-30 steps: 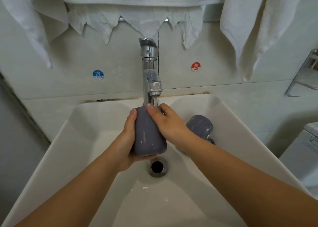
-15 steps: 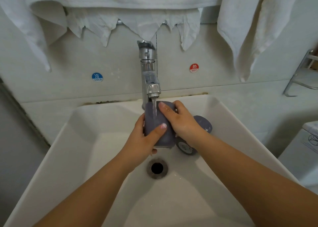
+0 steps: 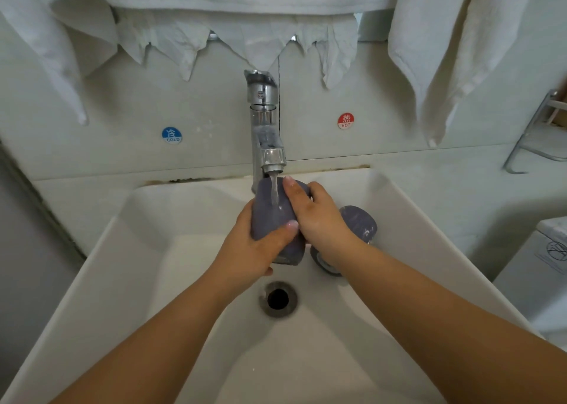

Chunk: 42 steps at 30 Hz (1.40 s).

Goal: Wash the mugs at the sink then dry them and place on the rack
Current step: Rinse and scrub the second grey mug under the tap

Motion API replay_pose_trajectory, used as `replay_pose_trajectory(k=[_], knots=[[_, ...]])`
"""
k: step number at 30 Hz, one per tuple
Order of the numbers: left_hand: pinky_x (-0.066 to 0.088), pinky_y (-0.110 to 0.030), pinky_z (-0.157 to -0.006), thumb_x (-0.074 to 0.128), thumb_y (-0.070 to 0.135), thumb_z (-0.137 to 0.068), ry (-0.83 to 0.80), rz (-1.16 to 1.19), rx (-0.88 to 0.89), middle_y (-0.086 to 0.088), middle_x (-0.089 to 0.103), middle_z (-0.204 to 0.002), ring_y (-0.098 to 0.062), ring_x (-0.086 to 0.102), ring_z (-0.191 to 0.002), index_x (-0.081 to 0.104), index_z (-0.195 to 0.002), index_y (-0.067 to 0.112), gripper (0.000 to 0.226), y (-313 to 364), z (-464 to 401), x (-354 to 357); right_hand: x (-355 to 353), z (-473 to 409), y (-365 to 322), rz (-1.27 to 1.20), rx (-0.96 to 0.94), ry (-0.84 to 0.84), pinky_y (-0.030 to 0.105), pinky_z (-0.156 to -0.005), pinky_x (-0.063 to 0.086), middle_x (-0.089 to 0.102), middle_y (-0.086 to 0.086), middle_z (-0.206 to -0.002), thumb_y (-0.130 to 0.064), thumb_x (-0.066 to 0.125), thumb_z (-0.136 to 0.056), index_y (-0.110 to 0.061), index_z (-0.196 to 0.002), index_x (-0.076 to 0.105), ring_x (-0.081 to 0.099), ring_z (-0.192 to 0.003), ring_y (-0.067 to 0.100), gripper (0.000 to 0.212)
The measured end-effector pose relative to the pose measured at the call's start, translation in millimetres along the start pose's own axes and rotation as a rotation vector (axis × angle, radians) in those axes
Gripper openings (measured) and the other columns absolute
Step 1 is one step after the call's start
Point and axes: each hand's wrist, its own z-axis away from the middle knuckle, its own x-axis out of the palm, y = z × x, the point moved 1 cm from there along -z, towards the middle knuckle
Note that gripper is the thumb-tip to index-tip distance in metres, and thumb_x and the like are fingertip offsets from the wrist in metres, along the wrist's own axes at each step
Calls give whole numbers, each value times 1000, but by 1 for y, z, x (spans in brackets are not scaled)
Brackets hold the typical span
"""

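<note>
We see a white, glossy, rectangular sink (image 3: 101, 281) with sloping walls that takes up most of the view. White terry towels (image 3: 435, 51) hang in soft folds over the tiled wall above it. A chrome faucet (image 3: 265, 127), cylindrical and polished, stands at the back rim, and a thin stream runs from its spout.

We hold a grey-purple mug (image 3: 270, 219) directly under that stream, above the basin floor. The mug is a smooth matte cylinder, tilted with its mouth toward the camera. The left hand (image 3: 254, 253) wraps it from the left and below, thumb pressed across the wall. The right hand (image 3: 316, 216) curls round its upper right side, fingertips reaching the far end.

A second mug (image 3: 359, 222) of the same colour lies on its side against the right basin wall, partly hidden behind the right wrist. The round metal drain (image 3: 277, 299) sits open in the floor, just below the held mug. The left half of the basin gives free room.

Round cold (image 3: 171, 135) and hot (image 3: 345, 121) stickers flank the faucet.
</note>
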Motion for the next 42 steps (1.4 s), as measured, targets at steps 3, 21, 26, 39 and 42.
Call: replay_pose_trajectory(k=[3,21,26,39,42], knots=[[57,-30,-63,42,49,-96,123,50,-49,5,61,-120,-13,65,-92,41,-137,33,44,2,-1,1,3,0,0,-26,13,-11,39,-87,54,64,5,-100,-52,49,-93,-17,-94,50,64,-92,18,35],[57,-50,-85,24,64,-96,115,302,-359,-2,67,-116,-25,65,-104,53,-128,31,55,3,-5,-11,12,13,-2,87,-169,-209,26,-80,49,62,-2,-101,-40,49,-97,-22,-112,50,61,-92,13,24],[58,-45,-78,25,66,-94,98,348,-391,-3,72,-103,-25,70,-95,59,-112,30,52,2,-4,-17,4,13,1,5,-136,-436,23,-89,51,55,-8,-115,-31,59,-93,-27,-136,37,58,-103,7,48],[59,-41,-70,26,70,-90,81,369,-425,-3,76,-95,-25,72,-89,63,-107,29,58,-4,-8,-20,-4,10,3,25,-83,-514,29,-85,55,54,-14,-114,-32,71,-83,-36,-129,41,59,-106,13,55],[59,-39,-69,25,68,-92,59,358,-399,0,77,-90,-19,74,-81,63,-106,31,55,-6,-8,-17,-1,9,-1,8,-133,-398,17,-62,50,60,-11,-92,-36,63,-90,-35,-97,52,63,-84,6,14]])
